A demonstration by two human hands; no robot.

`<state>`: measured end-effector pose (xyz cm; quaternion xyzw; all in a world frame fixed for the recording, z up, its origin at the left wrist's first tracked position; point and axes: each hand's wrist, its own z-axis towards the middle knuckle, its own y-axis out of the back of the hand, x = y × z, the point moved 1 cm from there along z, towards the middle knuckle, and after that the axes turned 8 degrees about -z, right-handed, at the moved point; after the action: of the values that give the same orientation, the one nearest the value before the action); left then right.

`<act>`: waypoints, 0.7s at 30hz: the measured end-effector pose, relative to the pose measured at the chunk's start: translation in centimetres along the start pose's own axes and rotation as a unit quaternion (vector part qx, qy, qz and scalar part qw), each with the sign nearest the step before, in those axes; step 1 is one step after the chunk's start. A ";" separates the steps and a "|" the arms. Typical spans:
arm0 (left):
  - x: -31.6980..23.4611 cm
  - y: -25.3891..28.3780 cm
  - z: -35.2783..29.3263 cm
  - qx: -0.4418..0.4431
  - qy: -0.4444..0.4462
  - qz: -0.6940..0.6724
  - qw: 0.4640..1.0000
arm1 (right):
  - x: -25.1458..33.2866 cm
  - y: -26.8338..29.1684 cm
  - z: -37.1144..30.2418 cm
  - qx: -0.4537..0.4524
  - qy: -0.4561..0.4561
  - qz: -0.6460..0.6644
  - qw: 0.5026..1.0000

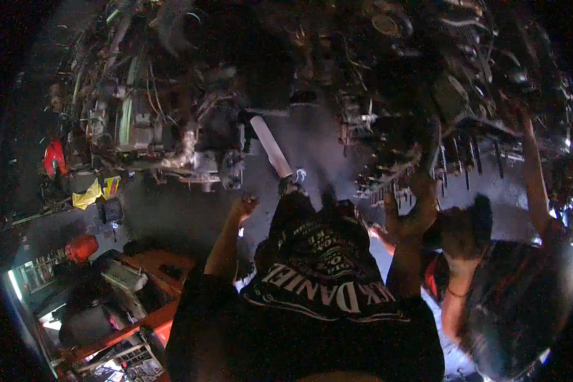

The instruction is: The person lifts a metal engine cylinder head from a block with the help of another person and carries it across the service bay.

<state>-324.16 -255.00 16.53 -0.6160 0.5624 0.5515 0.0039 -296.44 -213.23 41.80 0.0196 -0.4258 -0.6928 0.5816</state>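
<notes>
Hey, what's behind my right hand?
Beside your right hand, a row of small metallic pieces shows on the left and thin dark rods on the right; whatever sits directly behind it is covered.

Workshop, def.: orange frame (165,260) down here, bits piled round it; yellow cloth (88,195) just beyond it, jumbled metal parts (130,118) farther up, thin dark rods (478,156) lined up way R of it.
</notes>
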 end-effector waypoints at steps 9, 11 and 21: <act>1.1 3.5 12.2 0.075 -0.026 -0.181 0.980 | 5.1 -8.8 1.6 0.128 -0.076 -0.039 0.988; 0.6 4.3 12.4 0.103 -0.094 -0.030 0.990 | 5.8 -9.6 2.4 0.121 -0.109 -0.034 0.986; -19.0 3.5 28.7 0.195 -0.300 -0.013 0.934 | 7.2 -12.5 2.6 0.068 -0.270 0.061 0.958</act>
<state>-341.40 -225.27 20.47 -0.4162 0.6240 0.5897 0.2995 -309.95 -218.15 39.17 -0.1549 -0.6139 -0.6047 0.4832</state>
